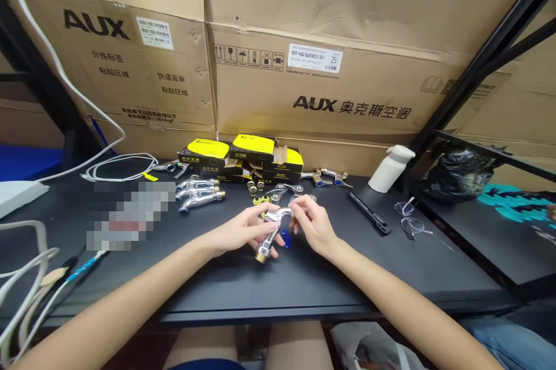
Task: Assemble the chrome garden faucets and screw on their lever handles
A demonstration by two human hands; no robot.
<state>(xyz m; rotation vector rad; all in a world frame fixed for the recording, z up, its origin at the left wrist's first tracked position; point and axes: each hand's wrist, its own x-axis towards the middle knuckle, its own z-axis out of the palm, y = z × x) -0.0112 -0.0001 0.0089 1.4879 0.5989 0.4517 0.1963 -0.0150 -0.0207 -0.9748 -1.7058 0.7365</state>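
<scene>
On a dark table (pixel 208 286) set against tall cartons (pixel 365 17), the head view shows a chrome tap (pixel 271 235) between two bare hands, above the middle of the surface near its front edge. The left hand (pixel 241 230) is half curled, thumb and fingers closed around the tap's body, whose brass threaded end points down toward the person. The right hand (pixel 316 228) has thumb and forefinger pinched at the tap's curved end; a small part may sit between them, but the fingers hide it.

A blue piece (pixel 286 238) lies between the hands. Just beyond are small round fittings (pixel 256 186), and behind them yellow and black boxes (pixel 208 149) are stacked against the cartons. More taps (pixel 200 193) lie side by side to the left of the fittings.

At the left, a white cable (pixel 119 137) hangs down and runs across the table, near an item blurred out by pixels. To the right stand a white bottle (pixel 388 172) and, nearer, a black tool (pixel 369 213) and a pair of glasses (pixel 408 224) lying flat.

Black metal posts (pixel 482 40) frame both sides. Past the right one, a black bag (pixel 460 173) rests beside turquoise pieces (pixel 516 202) on a neighbouring surface. Below the table edge sits a pale plastic bag (pixel 373 350).
</scene>
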